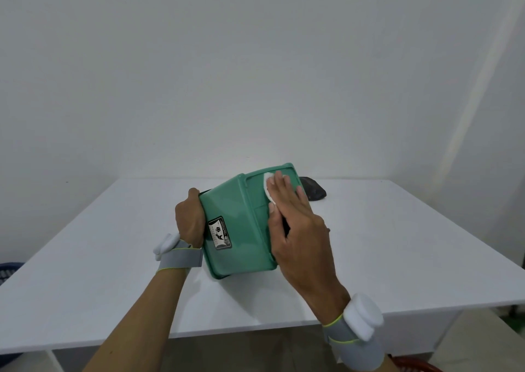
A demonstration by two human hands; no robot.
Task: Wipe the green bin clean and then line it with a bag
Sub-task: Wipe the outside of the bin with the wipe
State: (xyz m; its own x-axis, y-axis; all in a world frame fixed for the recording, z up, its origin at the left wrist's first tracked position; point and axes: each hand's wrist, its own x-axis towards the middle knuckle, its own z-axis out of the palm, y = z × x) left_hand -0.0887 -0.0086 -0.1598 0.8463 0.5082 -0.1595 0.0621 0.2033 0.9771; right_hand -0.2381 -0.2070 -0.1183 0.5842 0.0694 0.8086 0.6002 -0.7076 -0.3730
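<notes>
The green bin (238, 215) lies tipped on its side on the white table (113, 258), its underside turned toward me and to the right, with a black and white label on the side wall. My left hand (189, 220) grips the bin's rim at its left. My right hand (295, 224) lies flat on the bin's underside and presses a white cloth (267, 186) against it; most of the cloth is hidden under my fingers. A crumpled black bag (314, 191) rests on the table just behind the bin, partly hidden by it.
The table's front edge runs close to me, with floor below. A blue basket (8, 270) shows at the far left beyond the table. Something red-brown (412, 365) sits at the bottom right. A white wall stands behind.
</notes>
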